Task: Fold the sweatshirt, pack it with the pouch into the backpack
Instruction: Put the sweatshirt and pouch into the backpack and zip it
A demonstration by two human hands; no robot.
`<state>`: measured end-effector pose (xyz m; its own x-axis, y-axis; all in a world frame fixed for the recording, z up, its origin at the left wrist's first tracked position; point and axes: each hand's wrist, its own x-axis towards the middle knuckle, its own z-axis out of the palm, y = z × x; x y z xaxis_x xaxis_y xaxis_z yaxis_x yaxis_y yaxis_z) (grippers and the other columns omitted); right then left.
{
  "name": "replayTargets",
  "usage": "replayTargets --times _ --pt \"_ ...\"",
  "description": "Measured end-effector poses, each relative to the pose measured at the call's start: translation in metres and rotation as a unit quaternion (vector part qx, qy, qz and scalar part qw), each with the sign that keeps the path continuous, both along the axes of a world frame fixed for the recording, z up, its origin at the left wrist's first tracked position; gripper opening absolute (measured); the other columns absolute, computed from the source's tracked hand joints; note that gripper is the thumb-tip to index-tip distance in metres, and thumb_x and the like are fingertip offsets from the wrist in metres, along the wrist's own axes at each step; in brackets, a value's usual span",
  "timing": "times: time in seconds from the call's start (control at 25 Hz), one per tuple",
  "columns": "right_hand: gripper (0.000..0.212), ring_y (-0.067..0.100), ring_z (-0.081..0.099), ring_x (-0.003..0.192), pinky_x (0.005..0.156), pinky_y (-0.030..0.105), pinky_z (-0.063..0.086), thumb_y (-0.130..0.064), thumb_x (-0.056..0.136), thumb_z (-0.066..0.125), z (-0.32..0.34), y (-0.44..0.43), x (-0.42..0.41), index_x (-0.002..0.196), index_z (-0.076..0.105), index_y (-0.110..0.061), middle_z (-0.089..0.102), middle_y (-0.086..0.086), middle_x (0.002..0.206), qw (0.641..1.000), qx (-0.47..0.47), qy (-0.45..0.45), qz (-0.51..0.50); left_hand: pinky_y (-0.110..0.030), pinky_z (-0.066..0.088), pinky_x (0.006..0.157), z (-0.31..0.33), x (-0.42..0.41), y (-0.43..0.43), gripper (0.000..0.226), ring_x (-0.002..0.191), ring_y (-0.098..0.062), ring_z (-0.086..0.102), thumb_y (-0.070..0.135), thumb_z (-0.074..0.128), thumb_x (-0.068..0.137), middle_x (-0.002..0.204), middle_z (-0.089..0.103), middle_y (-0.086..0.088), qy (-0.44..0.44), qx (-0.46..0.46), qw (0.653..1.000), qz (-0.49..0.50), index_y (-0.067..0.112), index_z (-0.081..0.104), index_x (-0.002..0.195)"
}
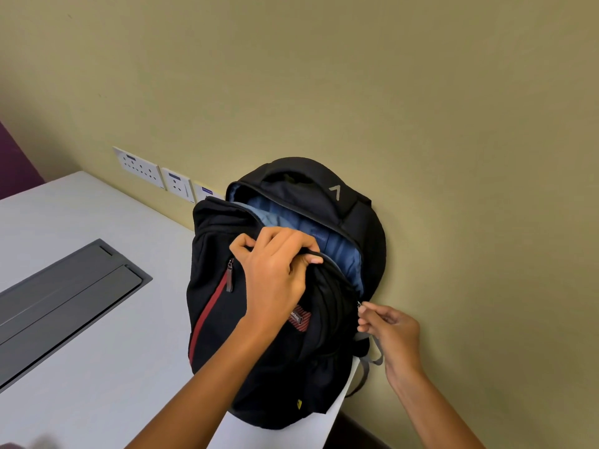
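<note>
A black backpack with a red zip stripe stands on the white table's corner, leaning against the wall. Its main compartment gapes open at the top, showing blue lining. My left hand grips the front edge of that opening, fingers curled over the rim. My right hand pinches the small metal zipper pull at the right end of the opening. No sweatshirt or pouch shows in view; I cannot tell what lies inside the bag.
The white table has a dark grey cable hatch set into it at the left. Wall sockets sit behind the bag's left side. The table's corner ends just right of the bag, by the beige wall.
</note>
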<state>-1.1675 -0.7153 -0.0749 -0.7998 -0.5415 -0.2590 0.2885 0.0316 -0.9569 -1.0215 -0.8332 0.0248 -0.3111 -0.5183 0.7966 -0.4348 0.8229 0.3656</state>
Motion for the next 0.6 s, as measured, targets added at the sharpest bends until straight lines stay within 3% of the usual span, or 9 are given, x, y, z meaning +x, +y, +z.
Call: replayTargets --times 0.16,0.36,0.48,0.6 --pt "0.011 0.016 0.061 0.053 0.054 0.018 0.053 0.001 0.082 0.070 -0.037 0.001 0.007 0.092 0.072 0.000 0.069 0.012 0.067 0.996 0.084 -0.003 0.017 -0.038 0.023 0.081 0.001 0.002 0.007 0.014 0.083 -0.005 0.052 0.015 0.066 0.082 0.079 0.059 0.019 0.014 -0.012 1.000 -0.008 0.027 0.063 0.077" --pt "0.009 0.019 0.067 0.059 0.067 0.029 0.056 -0.001 0.083 0.070 -0.051 0.002 0.013 0.091 0.072 -0.004 0.071 0.010 0.071 0.994 0.102 0.026 0.025 -0.035 0.022 0.083 -0.003 0.017 0.010 0.015 0.084 -0.003 0.050 0.019 0.068 0.084 0.080 0.056 0.021 0.027 0.022 0.999 -0.018 0.030 0.058 0.080" --pt "0.016 0.020 0.070 0.078 0.070 0.023 0.054 -0.002 0.085 0.066 -0.040 0.009 0.023 0.090 0.067 -0.018 0.071 0.002 0.084 0.987 0.096 0.131 0.009 -0.033 0.022 0.084 -0.012 0.035 0.012 0.012 0.085 -0.003 0.050 0.027 0.063 0.086 0.082 0.056 0.021 0.029 0.021 0.998 -0.042 0.033 0.053 0.083" --pt "0.022 0.008 0.062 0.093 0.076 0.009 0.044 -0.006 0.087 0.063 -0.012 0.019 0.041 0.099 0.062 -0.025 0.065 -0.006 0.099 0.955 0.071 0.288 -0.029 -0.032 0.021 0.083 -0.019 0.054 0.017 0.009 0.085 -0.003 0.050 0.032 0.060 0.089 0.082 0.058 0.019 0.004 -0.010 0.998 -0.064 0.032 0.052 0.084"
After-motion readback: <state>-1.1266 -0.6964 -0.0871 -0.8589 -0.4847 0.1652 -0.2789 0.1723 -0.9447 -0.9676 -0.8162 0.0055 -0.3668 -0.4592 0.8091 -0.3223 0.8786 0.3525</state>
